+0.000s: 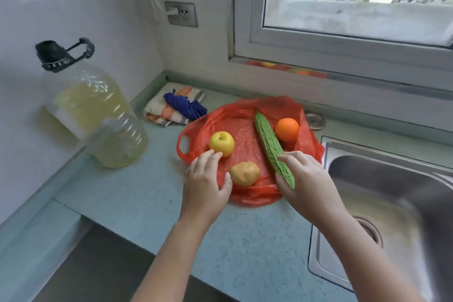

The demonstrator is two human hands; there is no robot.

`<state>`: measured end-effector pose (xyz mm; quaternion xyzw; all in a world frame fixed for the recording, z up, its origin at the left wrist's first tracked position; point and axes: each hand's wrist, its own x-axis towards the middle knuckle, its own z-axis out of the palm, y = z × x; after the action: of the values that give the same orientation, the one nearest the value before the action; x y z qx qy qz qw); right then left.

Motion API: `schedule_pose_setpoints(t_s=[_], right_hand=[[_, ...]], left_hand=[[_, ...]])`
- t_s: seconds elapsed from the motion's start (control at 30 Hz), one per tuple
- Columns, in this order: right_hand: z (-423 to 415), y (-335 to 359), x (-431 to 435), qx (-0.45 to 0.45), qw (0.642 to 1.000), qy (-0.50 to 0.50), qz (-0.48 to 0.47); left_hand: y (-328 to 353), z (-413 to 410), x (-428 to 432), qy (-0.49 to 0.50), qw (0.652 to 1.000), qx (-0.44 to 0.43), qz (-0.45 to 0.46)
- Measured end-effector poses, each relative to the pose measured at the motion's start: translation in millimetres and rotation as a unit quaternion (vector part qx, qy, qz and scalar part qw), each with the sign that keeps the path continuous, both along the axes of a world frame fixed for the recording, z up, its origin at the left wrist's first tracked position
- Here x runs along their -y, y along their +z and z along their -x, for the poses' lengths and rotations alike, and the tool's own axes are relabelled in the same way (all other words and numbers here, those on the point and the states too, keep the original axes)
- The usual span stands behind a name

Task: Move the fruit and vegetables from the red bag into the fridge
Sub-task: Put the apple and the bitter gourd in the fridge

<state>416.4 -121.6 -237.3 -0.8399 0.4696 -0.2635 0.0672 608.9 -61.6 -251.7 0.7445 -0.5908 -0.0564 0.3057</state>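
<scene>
A red plastic bag [245, 127] lies spread flat on the counter. On it sit a yellow apple [221, 143], a potato [245, 173], an orange [287, 129] and a long green bitter gourd [268, 142] lying diagonally. My left hand [206, 186] is spread over the bag's near left part, its fingertips touching the apple and its thumb beside the potato. My right hand [306, 179] holds the near end of the bitter gourd between fingers and thumb. The fridge is not in view.
Two large oil bottles [98, 115] stand at the left against the wall. A folded cloth with a blue item on it [176, 108] lies behind the bag. A steel sink [392, 203] borders the bag on the right. A window is above.
</scene>
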Motion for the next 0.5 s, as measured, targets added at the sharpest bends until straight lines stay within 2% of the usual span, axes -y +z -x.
schedule_pose_setpoints(t_s=[0.3,0.5], right_hand=[[-49.2,-36.9,75.5,-0.035,0.996,-0.062,-0.045],[-47.8,-71.5,104.0,-0.071,0.981,-0.117,-0.134]], left_hand=[[-42.6,-60.5,86.5,-0.047,0.997,-0.028,-0.061],[-66.5,-64.6,124.5,-0.067,0.991,-0.046,-0.108]])
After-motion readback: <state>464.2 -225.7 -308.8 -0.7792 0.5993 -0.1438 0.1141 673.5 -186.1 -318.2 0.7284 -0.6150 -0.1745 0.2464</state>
